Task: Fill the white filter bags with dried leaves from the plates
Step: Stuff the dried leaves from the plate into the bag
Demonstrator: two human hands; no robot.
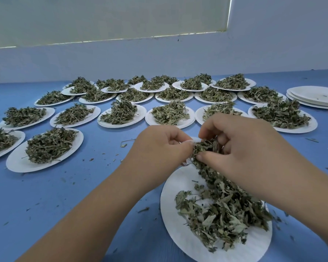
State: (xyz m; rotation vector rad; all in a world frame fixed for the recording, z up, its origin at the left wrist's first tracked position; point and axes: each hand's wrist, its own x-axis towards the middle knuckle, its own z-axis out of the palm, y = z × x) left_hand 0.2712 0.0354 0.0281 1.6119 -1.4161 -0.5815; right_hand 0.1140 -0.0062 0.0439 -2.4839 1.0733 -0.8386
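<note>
A white paper plate (178,233) lies near me at the lower right, with a loose pile of dried green leaves (222,214) on it. Above its far edge my left hand (159,146) pinches a white filter bag (192,140), of which only a thin edge shows between my hands. My right hand (244,148) grips a clump of dried leaves (204,148) at the bag's mouth. Most of the bag is hidden by my fingers.
Several white plates heaped with dried leaves (121,112) cover the blue table (64,186) in rows toward the wall. A stack of bare plates (314,97) sits at the far right. Leaf crumbs are scattered over the table.
</note>
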